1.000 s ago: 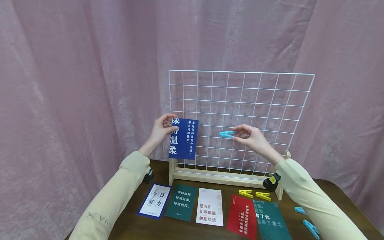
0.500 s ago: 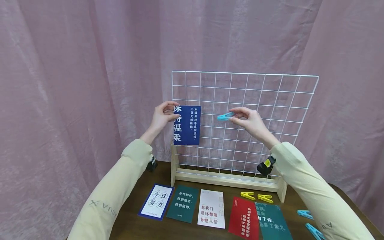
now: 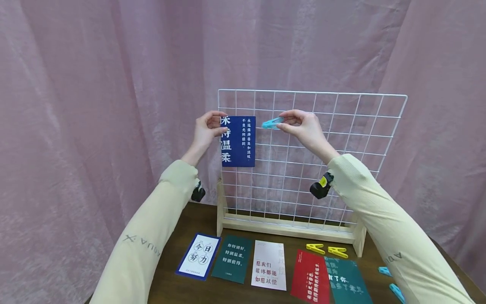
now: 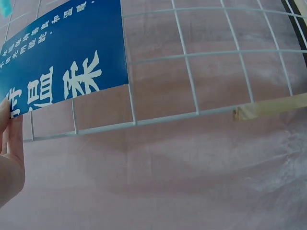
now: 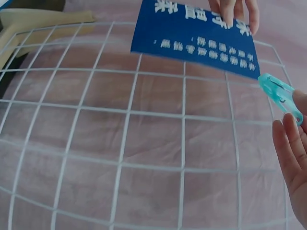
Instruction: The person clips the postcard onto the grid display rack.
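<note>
By its left edge my left hand (image 3: 206, 130) pinches a dark blue card (image 3: 239, 145) with white characters, upright before the upper left of a white wire grid rack (image 3: 303, 147). My right hand (image 3: 305, 126) pinches a light blue clothespin (image 3: 271, 123) by its handle end, its tip pointing left toward the card's upper right. In the right wrist view the clothespin (image 5: 279, 93) appears close to a corner of the card (image 5: 201, 40); whether they touch I cannot tell. The left wrist view shows the card (image 4: 67, 52) with part of the left hand (image 4: 10, 153) at its edge.
On the dark wooden table (image 3: 201, 215) lies a row of several cards, including a white one (image 3: 268, 266) and a red one (image 3: 310, 276). Two yellow clothespins (image 3: 315, 248) lie behind them. More blue clothespins (image 3: 396, 292) sit at right. Wooden feet (image 3: 358, 240) hold the rack.
Both hands have risen along the rack, carrying the blue card and the light blue clothespin upward. The right hand has also shifted left, closer to the card.
</note>
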